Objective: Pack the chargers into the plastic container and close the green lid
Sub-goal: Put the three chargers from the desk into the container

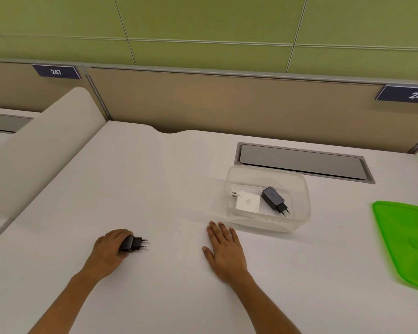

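Nearest to us were our two forearms, reaching out over the white counter [155, 189]. Our left hand [109, 248] was curled over a small black charger [133, 242], fingers wrapped around its body while the two plug pins stuck out to the right; whether it was already lifted clear or only gripped against the counter we could not tell. Our right hand [223, 249] lay flat with fingers spread, palm down, holding nothing, just in front of the clear plastic container [299, 220]. That container stood open near the back of the counter, just in front of a grey cable hatch [302, 162]. Inside it lay two chargers side by side: a white square charger [247, 202] on the left with its plug end turned away from us, and a black charger [273, 197] on the right, angled, its pins pointing toward the near right corner. The green lid [405, 244] rested well apart on the far right, partly cut off by the edge of view. We judged the packing mostly done: two chargers were in, the one in our left hand remained to go in, and the lid was not yet on.
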The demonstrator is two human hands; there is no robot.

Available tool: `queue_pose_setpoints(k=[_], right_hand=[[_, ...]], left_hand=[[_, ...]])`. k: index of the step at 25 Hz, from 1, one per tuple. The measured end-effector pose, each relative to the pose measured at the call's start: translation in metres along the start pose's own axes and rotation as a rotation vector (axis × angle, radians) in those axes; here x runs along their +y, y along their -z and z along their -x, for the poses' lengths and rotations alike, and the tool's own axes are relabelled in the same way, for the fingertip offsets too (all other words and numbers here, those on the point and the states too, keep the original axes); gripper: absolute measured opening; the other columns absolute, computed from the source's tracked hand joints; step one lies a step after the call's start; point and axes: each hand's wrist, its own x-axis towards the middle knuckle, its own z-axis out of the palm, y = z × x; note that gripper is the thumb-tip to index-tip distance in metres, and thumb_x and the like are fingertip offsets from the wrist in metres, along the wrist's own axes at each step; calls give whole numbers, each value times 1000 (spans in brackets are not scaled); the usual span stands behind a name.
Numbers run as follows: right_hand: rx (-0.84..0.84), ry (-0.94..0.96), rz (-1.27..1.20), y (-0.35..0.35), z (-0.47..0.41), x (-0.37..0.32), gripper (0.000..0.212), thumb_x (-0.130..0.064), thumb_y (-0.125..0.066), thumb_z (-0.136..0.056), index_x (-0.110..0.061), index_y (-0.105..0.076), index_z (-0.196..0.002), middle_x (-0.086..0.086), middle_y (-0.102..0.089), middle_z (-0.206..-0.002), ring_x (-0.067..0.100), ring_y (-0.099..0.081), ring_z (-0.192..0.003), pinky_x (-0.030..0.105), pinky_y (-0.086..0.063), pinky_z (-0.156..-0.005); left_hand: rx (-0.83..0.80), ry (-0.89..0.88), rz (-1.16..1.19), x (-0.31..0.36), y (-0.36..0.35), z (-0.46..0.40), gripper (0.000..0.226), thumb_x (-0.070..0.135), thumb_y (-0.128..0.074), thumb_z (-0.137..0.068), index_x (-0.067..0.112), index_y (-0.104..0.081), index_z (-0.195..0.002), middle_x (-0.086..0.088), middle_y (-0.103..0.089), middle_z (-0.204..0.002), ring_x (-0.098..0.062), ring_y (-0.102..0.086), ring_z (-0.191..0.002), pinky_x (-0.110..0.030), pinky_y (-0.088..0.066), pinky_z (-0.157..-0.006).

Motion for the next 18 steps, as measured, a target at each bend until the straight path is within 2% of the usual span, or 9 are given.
queue_pose_setpoints(k=[3,7,10,11,15,18], right_hand=[[-15,-1,4,1,0,1,63,-50,-20,-96,-19,-23,-150,-4,-21,-159,19,-15,-147,41,1,-118],[-29,-4,-4,2,-1,1,63,-51,-20,-96,-19,-23,-150,-4,-20,-159,19,-14,-147,42,3,-117],[-35,-17,17,6,1,-1,60,-51,-30,-95,-19,-38,-145,-3,-36,-153,20,-31,-142,47,-16,-116],[-26,-18,27,6,1,-1,59,-50,-32,-95,-19,-40,-143,-3,-39,-151,20,-35,-140,49,-20,-114],[-5,-3,7,6,1,0,60,-49,-27,-97,-18,-33,-147,-1,-31,-155,21,-27,-143,50,-9,-116],[-25,-18,16,10,2,-1,57,-48,-32,-95,-18,-42,-142,-2,-40,-151,21,-36,-139,50,-21,-114]], left_hand=[[35,-2,48,13,6,-6,42,10,-73,-76,19,-59,-114,5,-63,-114,-22,-59,-102,-34,-45,-88],[110,-74,134,57,20,-24,40,10,-73,-78,20,-58,-113,8,-62,-112,-19,-58,-98,-30,-46,-82],[163,-137,260,110,36,-44,38,12,-74,-77,27,-56,-107,16,-59,-106,-13,-57,-93,-25,-42,-77],[171,-163,306,130,41,-51,39,12,-74,-76,30,-55,-105,18,-59,-104,-11,-57,-93,-24,-42,-77],[138,-336,371,216,47,-77,41,17,-74,-76,27,-55,-111,15,-59,-109,-10,-56,-96,-24,-44,-86],[60,-484,294,278,39,-94,45,21,-73,-78,23,-53,-118,6,-59,-116,-14,-54,-101,-27,-45,-89]])
